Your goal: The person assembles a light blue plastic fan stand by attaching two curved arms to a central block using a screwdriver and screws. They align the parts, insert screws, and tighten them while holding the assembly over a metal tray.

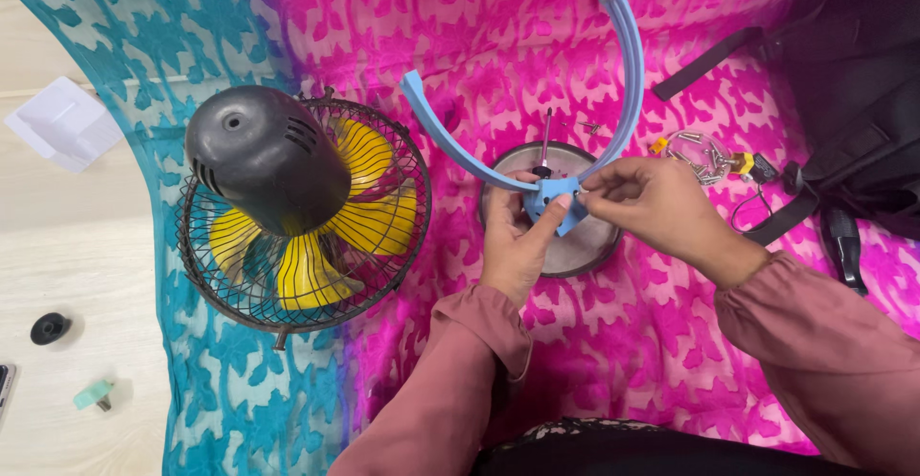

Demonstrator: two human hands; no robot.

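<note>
Pink and teal patterned cloth covers the table. At its middle, over a round metal base (565,246), the left hand (513,246) grips a blue U-shaped bracket (623,83), arms pointing far; the right hand (652,203) pinches its hub from the right.

A small white package (62,121), folded and roughly square, is lying on the pale table at the far left, just off the edge of the blue patterned cloth (144,45).
</note>
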